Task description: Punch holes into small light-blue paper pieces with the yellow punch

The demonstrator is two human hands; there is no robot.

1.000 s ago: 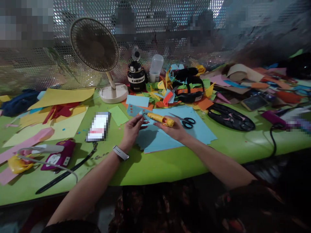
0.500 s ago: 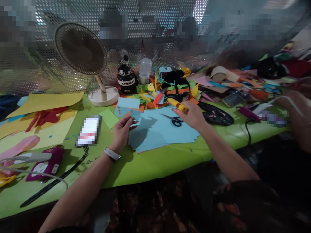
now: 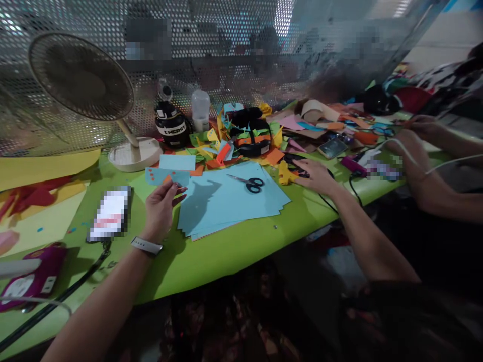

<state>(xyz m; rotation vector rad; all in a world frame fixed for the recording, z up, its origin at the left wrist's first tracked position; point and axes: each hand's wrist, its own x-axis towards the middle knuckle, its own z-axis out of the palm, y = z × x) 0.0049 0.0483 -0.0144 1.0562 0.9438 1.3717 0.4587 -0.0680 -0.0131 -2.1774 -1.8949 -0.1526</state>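
My left hand (image 3: 160,208), with a white band at the wrist, pinches a small orange paper piece (image 3: 167,179). Behind its fingertips is a light blue paper strip (image 3: 152,176) with orange dots. At the right of the blue sheets, my right hand (image 3: 315,176) has its fingers stretched out beside a yellow glue gun (image 3: 286,173). The fingers touch or nearly touch the back of the gun, which is low at the table. Black-handled scissors (image 3: 253,184) lie on a stack of blue paper sheets (image 3: 226,211) between my hands.
A desk fan (image 3: 132,155), a black bottle (image 3: 171,128) and colored paper scraps (image 3: 222,153) line the back. At left lie a phone (image 3: 110,213) and a purple device (image 3: 37,276) with cables. A co-worker's arms (image 3: 418,166) reach over the table (image 3: 219,266) at right.
My right hand has brought the glue gun down to the table, right of the blue sheets, and its fingers have loosened. The view has swung right. My left hand keeps its pinch.
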